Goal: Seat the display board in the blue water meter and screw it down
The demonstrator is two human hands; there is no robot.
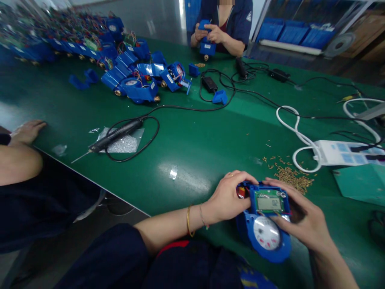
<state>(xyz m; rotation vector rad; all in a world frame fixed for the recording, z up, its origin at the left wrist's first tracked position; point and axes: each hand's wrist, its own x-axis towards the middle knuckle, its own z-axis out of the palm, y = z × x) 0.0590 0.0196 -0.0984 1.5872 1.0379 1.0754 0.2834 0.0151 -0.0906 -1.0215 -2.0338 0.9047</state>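
Your two hands are both closed around one blue meter: the left hand (230,197) grips its upper left corner, and the right hand (305,212) holds its right side, thumb laid across the front near the middle. The blue meter (264,220) is directly before you at the near side of the green table (204,140), its face turned up towards you; whether it touches the surface is hard to tell. In its upper part sits a circuit board (258,196) with a grey display (268,204), and below that a round white dial (266,233) with red marks. Just beyond your right hand lies a loose heap of small brass-coloured screws (290,176). Farther right are a white power strip (331,152) with a looping white cable (296,130) and, nearer you, a green box (361,182). To your left, well apart from the meter, a black electric screwdriver (120,134) lies across a clear bag (128,143) of small pieces. Beyond it, a crowd of blue meters (132,76) with loose wires stretches to the far left. Across the table, a co-worker (243,24) holds another blue unit (207,47); at far left, another person's hand (28,131) rests on the table.
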